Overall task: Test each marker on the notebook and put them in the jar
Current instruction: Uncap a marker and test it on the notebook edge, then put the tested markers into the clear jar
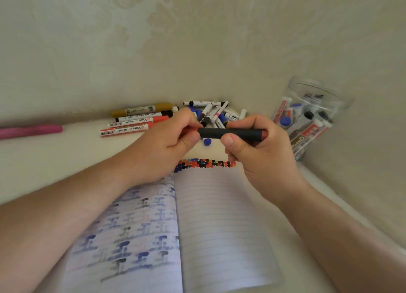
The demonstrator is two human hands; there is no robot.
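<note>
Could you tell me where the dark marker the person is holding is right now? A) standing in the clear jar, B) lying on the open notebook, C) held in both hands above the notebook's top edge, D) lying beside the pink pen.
C: the left hand and right hand both grip the dark marker in the air above the notebook.

A pink stick-like thing (30, 131) lies at the far left of the pale surface (44, 161), below the patterned wall (197, 40).
</note>
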